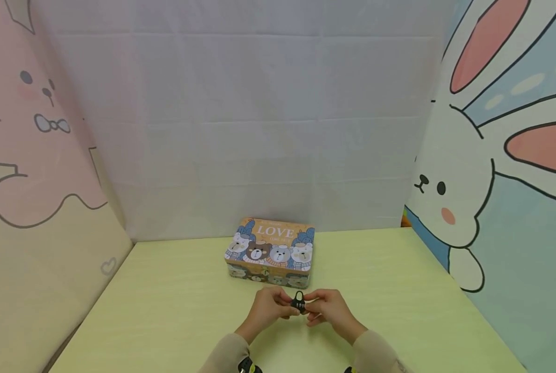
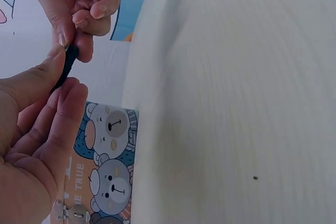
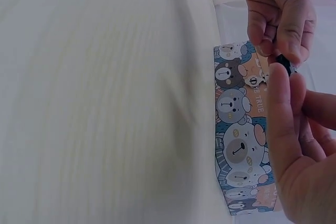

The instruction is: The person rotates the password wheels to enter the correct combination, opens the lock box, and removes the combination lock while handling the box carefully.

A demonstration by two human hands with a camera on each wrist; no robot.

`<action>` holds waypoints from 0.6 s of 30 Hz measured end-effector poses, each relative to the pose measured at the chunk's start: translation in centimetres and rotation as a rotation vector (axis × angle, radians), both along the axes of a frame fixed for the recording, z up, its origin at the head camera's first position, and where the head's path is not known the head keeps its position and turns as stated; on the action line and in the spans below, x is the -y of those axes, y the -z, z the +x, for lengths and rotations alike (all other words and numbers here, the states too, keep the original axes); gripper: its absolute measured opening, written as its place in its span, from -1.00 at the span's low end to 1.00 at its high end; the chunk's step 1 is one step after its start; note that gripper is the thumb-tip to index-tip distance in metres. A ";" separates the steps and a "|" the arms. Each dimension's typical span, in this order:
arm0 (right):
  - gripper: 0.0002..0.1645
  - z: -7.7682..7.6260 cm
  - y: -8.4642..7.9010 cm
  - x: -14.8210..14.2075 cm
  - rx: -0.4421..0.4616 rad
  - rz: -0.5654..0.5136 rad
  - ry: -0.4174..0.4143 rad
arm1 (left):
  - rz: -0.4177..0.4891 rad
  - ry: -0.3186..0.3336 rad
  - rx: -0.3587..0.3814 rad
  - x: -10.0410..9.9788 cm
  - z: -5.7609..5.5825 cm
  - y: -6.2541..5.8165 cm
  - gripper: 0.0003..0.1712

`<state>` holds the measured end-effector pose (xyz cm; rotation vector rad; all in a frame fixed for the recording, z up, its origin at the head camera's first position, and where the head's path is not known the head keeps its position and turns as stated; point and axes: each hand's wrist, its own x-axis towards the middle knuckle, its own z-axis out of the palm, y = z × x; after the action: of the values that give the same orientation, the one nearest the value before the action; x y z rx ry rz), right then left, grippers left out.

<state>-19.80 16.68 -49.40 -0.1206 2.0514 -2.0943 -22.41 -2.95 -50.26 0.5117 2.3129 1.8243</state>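
Note:
A small black combination padlock (image 1: 298,304) with a looped shackle at its top is held upright between both hands, above the table. My left hand (image 1: 269,310) pinches it from the left with thumb and fingers. From the other side, my right hand (image 1: 330,309) pinches it too, fingertips close to its dials. In the left wrist view the padlock (image 2: 66,65) shows edge-on between the thumbs and fingers. Fingers cover most of the padlock (image 3: 286,64) in the right wrist view. Just beyond the hands stands a closed tin box (image 1: 270,252) printed with bears and the word LOVE.
The box has a metal latch (image 1: 265,270) on its front side. It stands on a pale yellow-green table (image 1: 175,305). Behind is a white cloth backdrop (image 1: 259,119), with cartoon-printed panels on the left (image 1: 49,181) and right (image 1: 515,233).

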 end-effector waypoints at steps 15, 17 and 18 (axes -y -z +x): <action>-0.64 1.3 0.1 -1.8 0.037 0.041 -0.050 | 0.021 0.037 0.044 -1.4 1.8 -0.1 -0.76; -0.64 1.6 0.0 -2.0 0.036 0.040 -0.058 | 0.025 0.046 0.054 -1.5 2.0 -0.1 -0.75; -0.64 1.7 0.0 -2.1 0.035 0.040 -0.062 | 0.025 0.050 0.055 -1.5 2.0 -0.1 -0.75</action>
<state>-18.09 18.79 -49.39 -0.1385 2.0421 -2.0038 -20.36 -1.41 -50.14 0.5111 2.2243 1.8239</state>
